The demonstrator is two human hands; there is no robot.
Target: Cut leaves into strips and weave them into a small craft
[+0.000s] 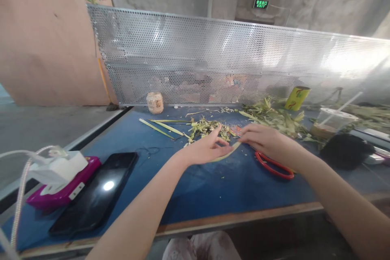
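Observation:
A narrow pale green plant strip (234,147), like a piece of leaf or husk, runs between my two hands just above the blue table. My left hand (207,147) has its fingers over the strip, with the thumb raised away from them. At the strip's right end, the fingertips of my right hand (266,140) are pinched together on it. Beneath my right wrist lie red-handled scissors (274,166), their blades mostly hidden by the hand. Just behind my left hand spreads a heap of chopped green bits (202,126). Longer green stalks (166,127) lie left of the heap.
Leafy husks (271,115) pile up at the back right, near a yellow-green can (297,98). A plastic cup with a straw (333,120) and a black object (347,151) stand right. A phone (97,191) and a purple power block (63,189) lie left. A perforated metal screen (183,57) closes the back.

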